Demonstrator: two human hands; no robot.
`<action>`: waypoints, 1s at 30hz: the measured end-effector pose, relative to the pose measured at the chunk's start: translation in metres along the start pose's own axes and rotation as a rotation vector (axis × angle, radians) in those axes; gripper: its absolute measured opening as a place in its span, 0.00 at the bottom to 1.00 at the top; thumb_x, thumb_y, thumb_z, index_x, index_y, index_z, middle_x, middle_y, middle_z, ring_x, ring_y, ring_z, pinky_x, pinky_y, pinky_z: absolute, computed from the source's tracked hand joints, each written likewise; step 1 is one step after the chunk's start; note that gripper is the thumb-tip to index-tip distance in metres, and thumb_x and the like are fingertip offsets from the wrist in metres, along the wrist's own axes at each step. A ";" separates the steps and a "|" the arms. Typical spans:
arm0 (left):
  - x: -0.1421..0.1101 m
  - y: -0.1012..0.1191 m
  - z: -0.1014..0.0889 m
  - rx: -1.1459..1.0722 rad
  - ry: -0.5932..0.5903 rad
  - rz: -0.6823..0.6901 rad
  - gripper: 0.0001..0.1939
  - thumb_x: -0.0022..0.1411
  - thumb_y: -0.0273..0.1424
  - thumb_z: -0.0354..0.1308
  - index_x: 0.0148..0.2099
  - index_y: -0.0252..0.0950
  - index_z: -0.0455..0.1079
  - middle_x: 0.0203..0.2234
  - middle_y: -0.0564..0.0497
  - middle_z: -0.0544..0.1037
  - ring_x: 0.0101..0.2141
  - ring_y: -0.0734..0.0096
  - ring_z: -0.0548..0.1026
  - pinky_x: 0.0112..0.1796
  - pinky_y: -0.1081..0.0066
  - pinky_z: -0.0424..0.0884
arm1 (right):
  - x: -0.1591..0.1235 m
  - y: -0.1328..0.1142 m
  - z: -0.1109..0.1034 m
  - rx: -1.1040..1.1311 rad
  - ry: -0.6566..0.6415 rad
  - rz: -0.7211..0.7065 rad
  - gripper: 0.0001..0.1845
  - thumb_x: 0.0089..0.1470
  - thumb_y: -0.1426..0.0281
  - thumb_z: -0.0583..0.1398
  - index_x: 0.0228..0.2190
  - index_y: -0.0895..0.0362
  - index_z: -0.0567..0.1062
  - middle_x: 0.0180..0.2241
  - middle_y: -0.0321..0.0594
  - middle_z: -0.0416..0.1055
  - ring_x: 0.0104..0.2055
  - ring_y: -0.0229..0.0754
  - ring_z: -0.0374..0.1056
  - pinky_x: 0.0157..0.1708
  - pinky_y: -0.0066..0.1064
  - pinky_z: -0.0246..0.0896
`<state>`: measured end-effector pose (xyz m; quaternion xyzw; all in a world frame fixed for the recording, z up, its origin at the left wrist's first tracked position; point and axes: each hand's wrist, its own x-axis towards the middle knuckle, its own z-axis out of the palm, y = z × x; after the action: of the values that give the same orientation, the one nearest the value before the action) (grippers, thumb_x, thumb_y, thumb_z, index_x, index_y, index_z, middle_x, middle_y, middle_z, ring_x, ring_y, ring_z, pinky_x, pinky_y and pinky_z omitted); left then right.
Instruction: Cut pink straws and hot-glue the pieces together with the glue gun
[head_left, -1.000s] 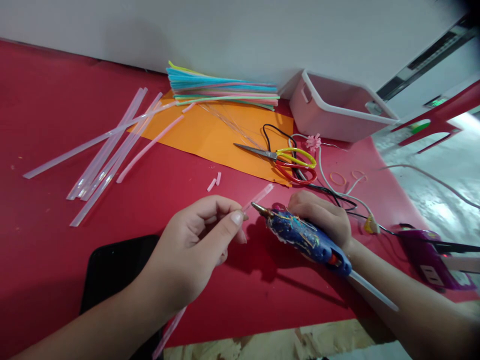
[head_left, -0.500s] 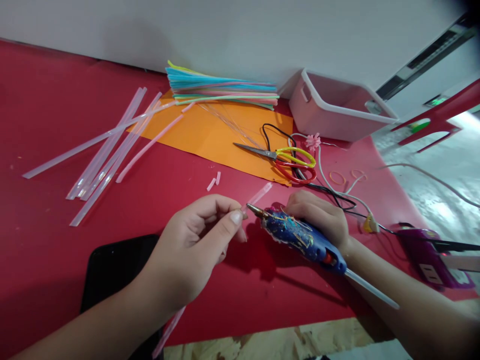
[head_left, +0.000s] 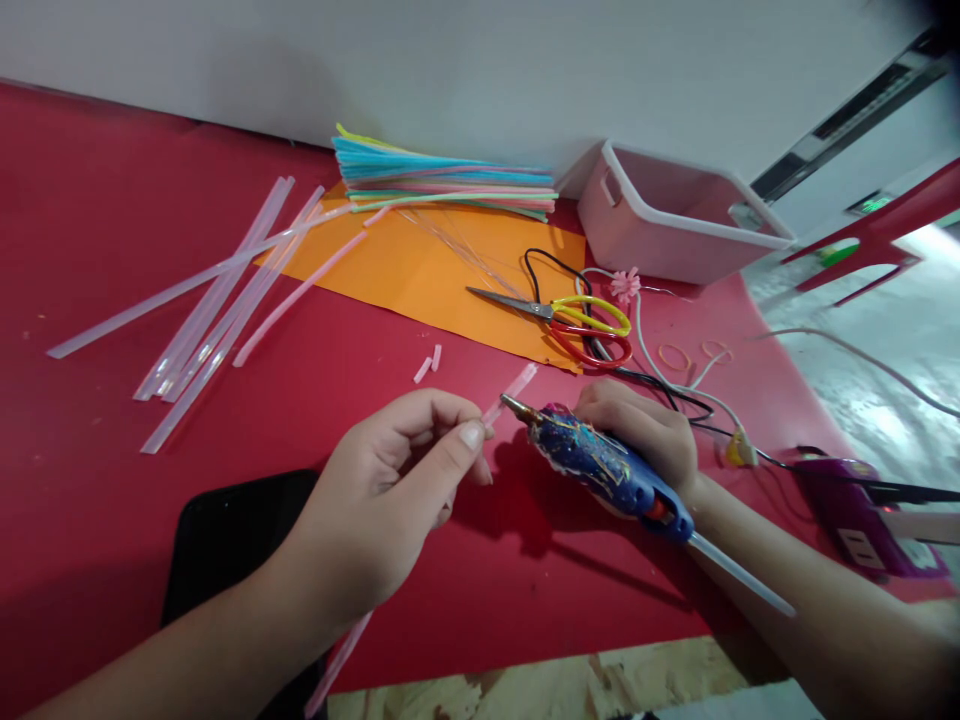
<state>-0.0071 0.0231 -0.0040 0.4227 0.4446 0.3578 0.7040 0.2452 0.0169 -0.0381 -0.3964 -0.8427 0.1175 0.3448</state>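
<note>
Head view, watched remotely: I see the left hand [head_left: 409, 490], thumb and forefinger pinched together on 1 pink strip [head_left: 521, 381], its free end jutting right above the red table [head_left: 90, 440]. I judge it light, soft and bendy, best held back from the nozzle [head_left: 520, 409]. The glue gun [head_left: 592, 458], probably stiffer and heavier, has its nozzle at the strip and sits in the right hand [head_left: 651, 432], fingers curled around it.

We could not follow the pink strip [head_left: 521, 380] where it passed inside the left hand [head_left: 409, 480]. The glue gun [head_left: 600, 465] hid from us a part of the right hand [head_left: 641, 425]. The left forearm [head_left: 210, 625] covered some of the black phone [head_left: 225, 540], and the right edge cut a red object [head_left: 892, 225], so its whole form stayed unclear to us.
</note>
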 end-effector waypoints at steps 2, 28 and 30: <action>0.000 0.000 0.000 0.001 0.002 0.000 0.07 0.64 0.32 0.59 0.32 0.37 0.71 0.20 0.57 0.73 0.17 0.83 0.60 0.18 0.80 0.55 | 0.000 0.000 0.000 -0.005 0.000 -0.004 0.04 0.59 0.67 0.59 0.36 0.53 0.72 0.25 0.39 0.68 0.27 0.43 0.65 0.28 0.35 0.60; -0.001 0.001 0.001 -0.033 0.012 -0.011 0.06 0.62 0.32 0.60 0.32 0.37 0.72 0.20 0.56 0.73 0.17 0.82 0.61 0.18 0.79 0.55 | -0.002 0.002 -0.002 0.006 0.015 0.023 0.07 0.53 0.72 0.62 0.36 0.55 0.71 0.28 0.39 0.68 0.29 0.41 0.65 0.29 0.33 0.61; -0.002 0.001 0.001 -0.031 0.017 -0.007 0.06 0.62 0.32 0.60 0.32 0.37 0.72 0.20 0.56 0.73 0.17 0.82 0.60 0.18 0.80 0.55 | -0.003 0.002 -0.002 0.013 0.025 0.044 0.06 0.53 0.71 0.63 0.34 0.55 0.71 0.28 0.39 0.68 0.29 0.42 0.65 0.29 0.34 0.61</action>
<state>-0.0072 0.0220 -0.0024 0.4073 0.4465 0.3658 0.7078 0.2488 0.0159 -0.0394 -0.4141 -0.8286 0.1257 0.3552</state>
